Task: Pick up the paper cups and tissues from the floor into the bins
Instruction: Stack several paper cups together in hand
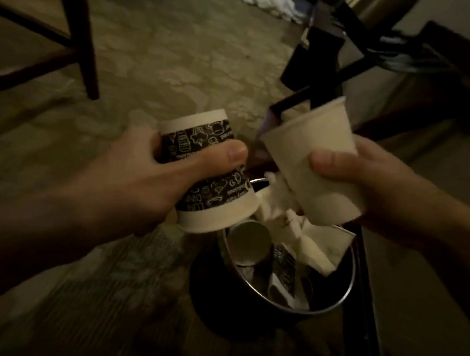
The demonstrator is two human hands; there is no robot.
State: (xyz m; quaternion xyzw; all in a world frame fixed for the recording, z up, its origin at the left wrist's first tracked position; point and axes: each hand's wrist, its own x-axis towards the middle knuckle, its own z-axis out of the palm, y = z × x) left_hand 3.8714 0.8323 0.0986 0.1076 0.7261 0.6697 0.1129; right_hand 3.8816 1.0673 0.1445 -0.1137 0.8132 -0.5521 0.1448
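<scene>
Cups fill both hands: left hand point(139, 172) grasps the black-patterned cup point(212, 187), right hand point(374, 189) grasps the plain cup point(313, 155), bin point(241, 311) just below them.

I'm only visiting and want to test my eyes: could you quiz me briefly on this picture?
1. The black-patterned cup is held by: A) the left hand B) the right hand C) neither.
2. True or false: the bin below both hands is empty.
3. What does the right hand hold?

Key: 1 A. 2 False: tissues and at least one cup lie in it. 3 A plain white cup.
</scene>
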